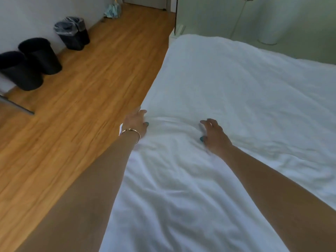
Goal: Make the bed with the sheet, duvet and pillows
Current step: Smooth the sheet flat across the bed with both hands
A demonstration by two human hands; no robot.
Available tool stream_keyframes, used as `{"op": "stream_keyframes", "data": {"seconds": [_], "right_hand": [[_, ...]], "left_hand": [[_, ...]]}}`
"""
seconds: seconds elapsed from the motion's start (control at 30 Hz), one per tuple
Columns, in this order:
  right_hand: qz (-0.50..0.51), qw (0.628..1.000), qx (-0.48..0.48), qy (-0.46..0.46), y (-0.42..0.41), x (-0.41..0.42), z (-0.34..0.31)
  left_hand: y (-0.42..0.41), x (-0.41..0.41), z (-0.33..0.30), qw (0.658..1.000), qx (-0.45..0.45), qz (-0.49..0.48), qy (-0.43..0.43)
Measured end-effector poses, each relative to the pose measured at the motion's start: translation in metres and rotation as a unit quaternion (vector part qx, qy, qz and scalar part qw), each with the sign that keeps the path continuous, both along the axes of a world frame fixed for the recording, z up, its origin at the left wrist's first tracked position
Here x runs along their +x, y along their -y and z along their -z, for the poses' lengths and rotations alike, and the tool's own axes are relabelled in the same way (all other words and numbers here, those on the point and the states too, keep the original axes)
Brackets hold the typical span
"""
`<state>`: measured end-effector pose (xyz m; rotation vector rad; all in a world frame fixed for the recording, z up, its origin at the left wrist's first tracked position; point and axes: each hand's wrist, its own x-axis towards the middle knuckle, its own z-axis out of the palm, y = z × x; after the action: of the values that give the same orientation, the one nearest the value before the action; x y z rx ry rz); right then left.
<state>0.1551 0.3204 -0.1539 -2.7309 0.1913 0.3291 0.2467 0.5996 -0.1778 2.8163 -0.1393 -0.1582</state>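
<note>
White rumpled cotton duvet (227, 106) lies under both my hands. My left hand (136, 122), at the bed's near edge, presses the fabric, fingers loosely spread; my right hand (214, 137), further inboard, likewise grips nothing. Creases run away from me along the bed's length. No pillows visible.

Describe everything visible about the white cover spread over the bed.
The white fabric bed cover drapes across the whole visible bed top, soft and matte. It lies smoother toward the far end and is creased near the camera, bunching into a ridge between the hands. The left hand rests at its floor-side edge; the right hand lies on it with fingers spread.
</note>
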Motion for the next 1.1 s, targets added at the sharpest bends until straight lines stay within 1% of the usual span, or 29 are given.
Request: {"op": "stream_keyframes", "data": {"seconds": [0.07,0.1,0.17,0.23,0.27,0.33,0.37,0.4,0.43,0.47,0.5,0.53,0.6,0.63,0.67,0.7,0.73,0.77,0.8,0.83,0.87,0.93,0.97,1.0,1.03,1.1], "right_hand": [[0.019,0.998,0.003,-0.056,0.002,0.001,0.01],[0.029,0.997,-0.011,-0.066,0.002,-0.001,0.014],[0.042,0.993,-0.089,-0.067,-0.002,-0.006,0.02],[0.045,0.985,-0.159,-0.051,-0.006,-0.009,0.022],[0.041,0.982,-0.179,-0.043,-0.007,-0.009,0.02],[0.006,0.974,-0.221,-0.052,-0.006,-0.004,0.012],[-0.024,0.966,-0.25,-0.066,-0.004,0.001,0.004],[-0.049,0.957,-0.276,-0.079,0.001,0.007,-0.004],[-0.055,0.952,-0.285,-0.091,0.006,0.016,-0.016],[-0.041,0.954,-0.277,-0.108,0.009,0.025,-0.03],[-0.013,0.959,-0.256,-0.119,0.01,0.034,-0.04],[0.019,0.965,-0.238,-0.111,0.011,0.04,-0.046],[0.075,0.974,-0.213,-0.03,0.009,0.044,-0.043],[0.113,0.976,-0.185,0.021,0.008,0.043,-0.037],[0.163,0.975,-0.139,0.057,0.007,0.042,-0.029],[0.205,0.973,-0.077,0.075,0.007,0.041,-0.02],[0.224,0.971,-0.001,0.077,0.008,0.039,-0.011],[0.216,0.971,0.078,0.065,0.008,0.036,-0.003],[0.192,0.97,0.142,0.046,0.007,0.031,0.005],[0.16,0.97,0.179,0.03,0.007,0.024,0.012],[0.13,0.971,0.197,0.026,0.008,0.018,0.017],[0.098,0.967,0.229,0.047,0.013,0.011,0.027],[0.089,0.968,0.231,0.042,0.017,0.01,0.032],[0.068,0.976,0.205,0.013,0.02,0.011,0.036],[0.038,0.988,0.149,-0.028,0.02,0.013,0.04],[-0.005,0.994,0.044,-0.1,0.019,0.02,0.047]], "left_hand": [[0.0,0.015,0.008,0.995,0.026,0.075,-0.067],[-0.002,0.019,0.012,0.986,0.034,0.125,-0.105],[-0.005,0.021,0.016,0.968,0.034,0.186,-0.163],[-0.004,0.021,0.01,0.962,0.022,0.186,-0.197],[-0.004,0.022,0.002,0.957,0.041,0.186,-0.219],[-0.003,0.031,-0.022,0.933,0.13,0.212,-0.26],[-0.003,0.036,-0.035,0.922,0.153,0.223,-0.276],[-0.005,0.041,-0.046,0.919,0.157,0.228,-0.279],[-0.009,0.044,-0.058,0.926,0.141,0.222,-0.27],[-0.013,0.049,-0.068,0.94,0.124,0.205,-0.241],[-0.017,0.051,-0.078,0.956,0.126,0.182,-0.193],[-0.019,0.053,-0.085,0.965,0.158,0.164,-0.127],[-0.014,0.054,-0.086,0.97,0.205,0.129,-0.019],[-0.008,0.053,-0.077,0.974,0.198,0.107,0.004],[0.002,0.051,-0.066,0.98,0.18,0.079,0.008],[0.013,0.047,-0.052,0.986,0.16,0.049,-0.011],[0.023,0.043,-0.036,0.989,0.144,0.007,-0.039],[0.032,0.037,-0.023,0.987,0.136,-0.046,-0.067],[0.039,0.031,-0.012,0.984,0.133,-0.093,-0.067],[0.044,0.022,-0.005,0.985,0.117,-0.118,-0.048],[0.048,0.01,0.001,0.99,0.08,-0.111,-0.02],[0.05,-0.02,0.015,0.999,-0.026,-0.03,0.023],[0.049,-0.036,0.019,0.999,-0.041,0.01,0.008],[0.047,-0.049,0.022,0.999,-0.015,0.037,-0.03],[0.044,-0.053,0.027,0.996,0.029,0.051,-0.067],[0.045,-0.045,0.036,0.99,0.08,0.048,-0.108]]}}
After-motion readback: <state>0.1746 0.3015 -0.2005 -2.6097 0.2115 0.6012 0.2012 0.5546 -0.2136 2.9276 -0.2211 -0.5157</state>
